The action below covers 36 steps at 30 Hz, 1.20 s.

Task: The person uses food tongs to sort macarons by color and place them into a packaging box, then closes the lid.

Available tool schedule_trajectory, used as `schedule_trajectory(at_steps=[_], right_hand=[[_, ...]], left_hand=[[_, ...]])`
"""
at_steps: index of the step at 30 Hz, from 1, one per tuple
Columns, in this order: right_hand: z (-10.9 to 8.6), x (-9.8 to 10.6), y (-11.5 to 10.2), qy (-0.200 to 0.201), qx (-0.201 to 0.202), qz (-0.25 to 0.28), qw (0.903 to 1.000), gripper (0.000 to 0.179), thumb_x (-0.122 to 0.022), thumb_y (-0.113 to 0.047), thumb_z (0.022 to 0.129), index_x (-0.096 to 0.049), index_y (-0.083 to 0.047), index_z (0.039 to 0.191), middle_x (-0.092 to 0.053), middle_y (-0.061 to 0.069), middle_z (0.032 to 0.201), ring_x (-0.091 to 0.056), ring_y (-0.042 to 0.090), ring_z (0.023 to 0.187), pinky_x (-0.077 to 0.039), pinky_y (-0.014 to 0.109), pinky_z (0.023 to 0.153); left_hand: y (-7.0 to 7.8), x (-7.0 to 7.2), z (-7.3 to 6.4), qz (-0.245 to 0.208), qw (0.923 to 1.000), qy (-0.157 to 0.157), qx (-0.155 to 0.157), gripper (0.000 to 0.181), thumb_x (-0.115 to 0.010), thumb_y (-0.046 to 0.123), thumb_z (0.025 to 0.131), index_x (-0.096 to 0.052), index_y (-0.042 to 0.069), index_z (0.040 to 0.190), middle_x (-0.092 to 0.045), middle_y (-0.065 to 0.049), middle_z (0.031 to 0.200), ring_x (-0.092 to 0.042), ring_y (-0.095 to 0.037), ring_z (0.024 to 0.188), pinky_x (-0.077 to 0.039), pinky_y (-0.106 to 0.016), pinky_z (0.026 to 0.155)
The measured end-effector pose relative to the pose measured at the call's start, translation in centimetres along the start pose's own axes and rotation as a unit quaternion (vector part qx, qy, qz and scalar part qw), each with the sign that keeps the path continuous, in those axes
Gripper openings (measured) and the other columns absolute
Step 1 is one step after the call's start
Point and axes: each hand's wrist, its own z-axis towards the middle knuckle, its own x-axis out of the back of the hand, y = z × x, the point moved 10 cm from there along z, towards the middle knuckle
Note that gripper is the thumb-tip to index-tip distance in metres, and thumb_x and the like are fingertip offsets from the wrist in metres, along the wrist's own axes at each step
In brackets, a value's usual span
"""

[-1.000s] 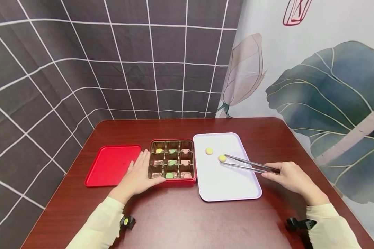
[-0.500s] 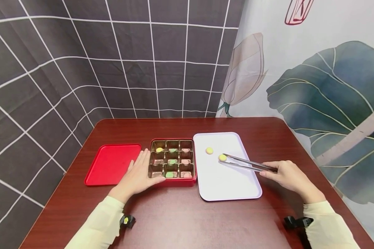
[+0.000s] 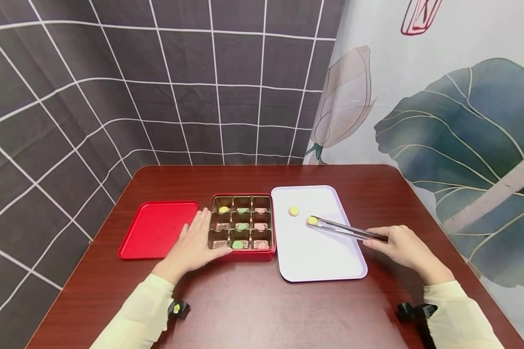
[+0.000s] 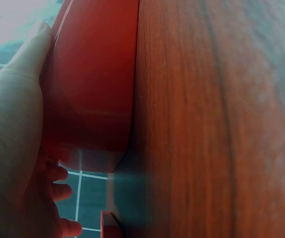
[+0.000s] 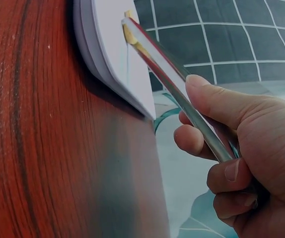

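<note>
My right hand (image 3: pixel 406 249) grips metal tongs (image 3: pixel 347 231), thumb and fingers curled round the handle end. The tongs' tips stand on both sides of a small round yellow cookie-like piece (image 3: pixel 312 221) at the white tray's right half. A second yellow piece (image 3: pixel 294 211) lies on the tray (image 3: pixel 319 257), left of the tips. My left hand (image 3: pixel 195 247) rests at the front left corner of a red box (image 3: pixel 253 257), fingers extended along its left side and thumb along the front. In the left wrist view the thumb lies against the red wall (image 4: pixel 93 69).
Inside the box, a gold divided insert (image 3: pixel 242 201) holds small yellow, green and pink pieces. Left of the box lies a red lid (image 3: pixel 157 231) on the brown wooden table (image 3: pixel 253 305). A dark gridded curtain (image 3: pixel 179 97) hangs behind.
The tongs' arms have drawn closer together around the yellow piece, and the right hand has shifted slightly left. My left hand stays at the box corner.
</note>
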Motion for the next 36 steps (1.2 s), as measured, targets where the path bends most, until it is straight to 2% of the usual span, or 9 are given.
schedule_trajectory(at_steps=[22,29,36], right_hand=[[0.0,0.1,-0.4,0.007,0.012,-0.007,0.9999,0.029,-0.078,-0.027,0.081,-0.075,-0.012,0.105,-0.072,-0.003,0.087,-0.063,0.013,0.076,-0.056,0.042,0.07],[0.2,0.3,-0.8,0.011,0.019,-0.007,0.9997,0.028,-0.079,-0.027,0.08,-0.075,-0.013,0.105,-0.071,-0.006,0.085,-0.062,0.011,0.074,-0.055,0.034,0.067],[0.4,0.7,-1.5,0.011,0.02,0.013,0.9996,0.028,-0.078,-0.025,0.081,-0.075,-0.013,0.106,-0.07,-0.007,0.083,-0.056,0.011,0.067,-0.048,0.024,0.055]], left_hand=[[-0.1,-0.1,0.0,-0.003,1.0,0.004,-0.004,0.118,-0.06,0.076,0.073,-0.014,0.003,0.153,-0.014,-0.015,0.159,-0.009,-0.032,0.146,-0.015,-0.063,0.11],[-0.1,0.0,0.1,-0.006,1.0,0.004,-0.003,0.117,-0.061,0.074,0.074,-0.014,0.003,0.153,-0.015,-0.016,0.159,-0.009,-0.032,0.146,-0.015,-0.063,0.111],[-0.1,0.0,0.1,-0.006,1.0,0.003,-0.004,0.116,-0.062,0.073,0.074,-0.014,0.002,0.153,-0.015,-0.016,0.159,-0.009,-0.032,0.146,-0.015,-0.063,0.111]])
